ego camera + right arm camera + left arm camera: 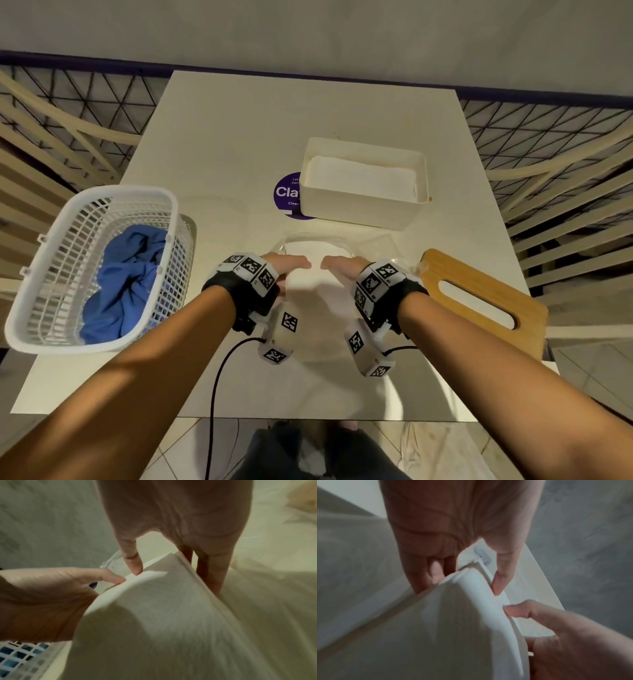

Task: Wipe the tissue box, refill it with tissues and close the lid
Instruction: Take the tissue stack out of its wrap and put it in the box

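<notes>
The white tissue box stands open at the middle back of the table, with white tissues lying inside it. Its wooden lid, with a long slot, lies flat at the right near my right wrist. Both hands hold one stack of white tissues between them above the table's middle. My left hand grips the stack's left end, thumb on top and fingers underneath. My right hand grips the right end the same way, its thumb pressing the top sheet. The stack bows upward between the hands.
A clear plastic wrapper lies on the table just beyond my hands. A white basket holding a blue cloth overhangs the table's left edge. A round purple sticker shows beside the box. Cables trail from both wrists.
</notes>
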The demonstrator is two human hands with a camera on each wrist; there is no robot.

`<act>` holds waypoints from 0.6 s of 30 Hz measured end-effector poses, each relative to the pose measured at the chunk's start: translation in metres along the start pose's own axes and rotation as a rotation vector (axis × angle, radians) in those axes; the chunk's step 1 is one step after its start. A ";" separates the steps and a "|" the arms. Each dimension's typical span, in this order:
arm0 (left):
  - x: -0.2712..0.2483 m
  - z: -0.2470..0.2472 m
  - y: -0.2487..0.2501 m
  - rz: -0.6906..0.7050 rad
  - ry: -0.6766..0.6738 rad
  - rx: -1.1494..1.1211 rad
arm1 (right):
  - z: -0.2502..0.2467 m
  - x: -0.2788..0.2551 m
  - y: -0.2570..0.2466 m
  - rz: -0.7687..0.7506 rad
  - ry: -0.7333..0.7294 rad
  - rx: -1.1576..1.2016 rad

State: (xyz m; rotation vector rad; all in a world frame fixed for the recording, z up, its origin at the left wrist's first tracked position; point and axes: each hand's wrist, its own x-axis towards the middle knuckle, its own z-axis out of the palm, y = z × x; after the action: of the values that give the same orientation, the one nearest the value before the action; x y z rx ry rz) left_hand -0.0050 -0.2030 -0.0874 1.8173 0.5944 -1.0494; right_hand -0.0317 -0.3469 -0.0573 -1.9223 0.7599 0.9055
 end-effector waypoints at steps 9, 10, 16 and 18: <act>0.036 -0.004 -0.002 0.080 -0.219 0.096 | -0.005 -0.002 0.010 -0.153 -0.066 0.368; 0.052 -0.004 -0.004 0.103 -0.236 0.125 | -0.009 -0.001 0.011 -0.189 -0.104 0.377; -0.025 -0.011 0.013 0.301 -0.367 0.236 | -0.030 0.007 0.017 -0.233 -0.329 0.323; -0.030 -0.015 0.014 0.393 -0.418 0.167 | -0.034 0.007 0.018 -0.299 -0.353 0.369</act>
State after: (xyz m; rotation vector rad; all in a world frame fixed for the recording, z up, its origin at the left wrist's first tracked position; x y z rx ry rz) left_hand -0.0046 -0.1951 -0.0518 1.6909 -0.1012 -1.1789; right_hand -0.0322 -0.3858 -0.0584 -1.4511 0.3830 0.8208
